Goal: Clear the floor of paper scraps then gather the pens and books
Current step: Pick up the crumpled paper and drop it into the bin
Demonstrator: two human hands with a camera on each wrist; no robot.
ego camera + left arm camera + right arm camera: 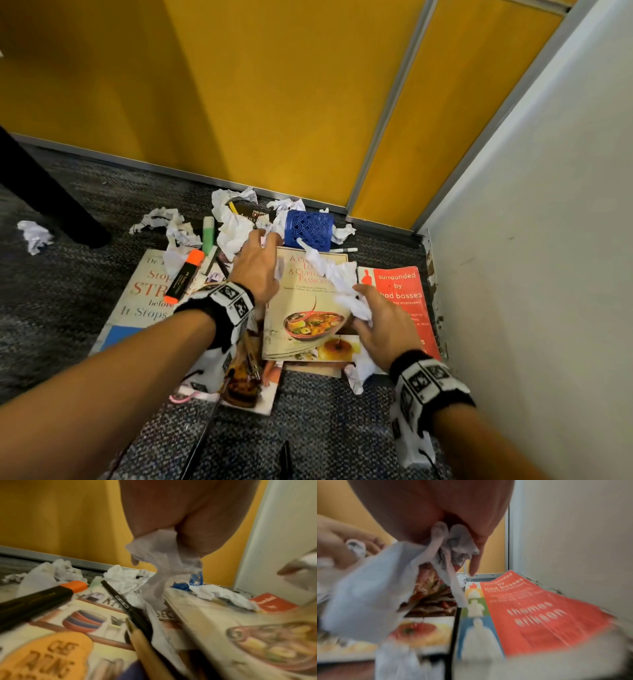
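Note:
Crumpled white paper scraps (pixel 233 226) lie among books and pens on the grey carpet by the yellow wall. My left hand (pixel 260 263) grips a paper scrap (pixel 159 555) above the cookbook (pixel 308 308). My right hand (pixel 380 322) holds a long crumpled paper scrap (pixel 339 277) over the cookbook, next to the red book (pixel 407 291). An orange highlighter (pixel 185 277) and a green highlighter (pixel 208 233) lie to the left. A black pen (pixel 130 607) and a pencil (pixel 144 639) lie on a magazine.
A blue patterned pen holder (pixel 308 229) lies on its side near the wall. A white panel (pixel 548 240) stands close on the right. A stress book (pixel 144 291) lies left, more scraps (pixel 34 234) farther left, and a dark leg (pixel 44 195) at the far left.

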